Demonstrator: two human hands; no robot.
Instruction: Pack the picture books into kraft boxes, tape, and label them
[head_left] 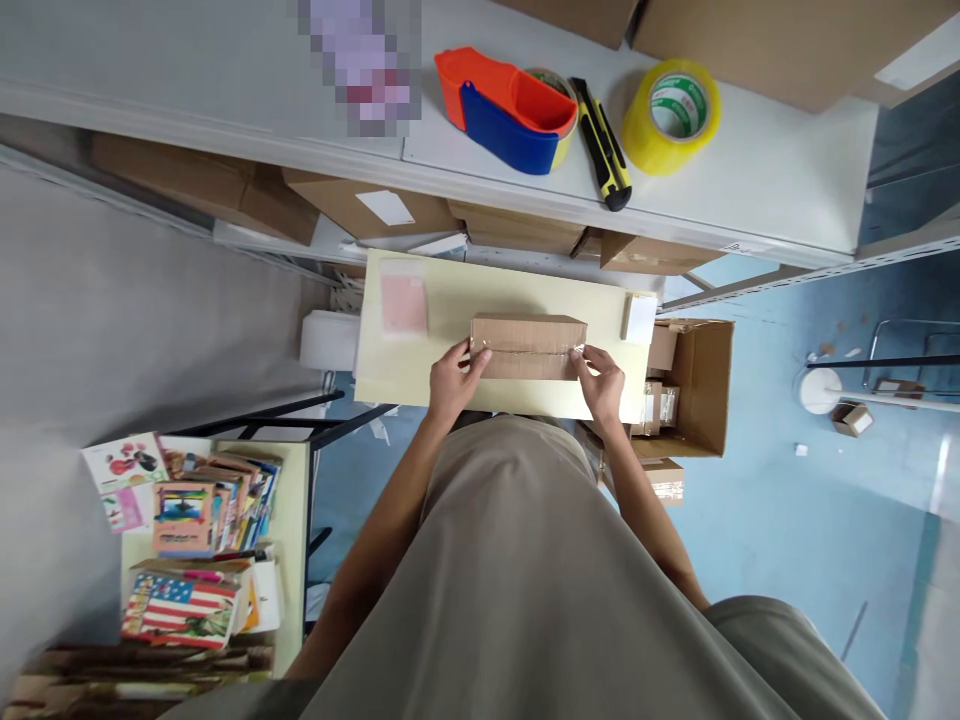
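Note:
A long brown cardboard box lies on the pale yellow tabletop, with a seam running along its length and clear tape glinting at both ends. My left hand grips the box's left end, thumb on the near face. At the opposite end, my right hand pinches the corner between thumb and fingers. Left of the box lies a pink sheet. A small stack of white cards sits at the table's right edge.
On the shelf above are an orange-and-blue tape dispenser, a box cutter and a yellow tape roll. An open carton holding small boxes stands right of the table. Books cover a side table at lower left.

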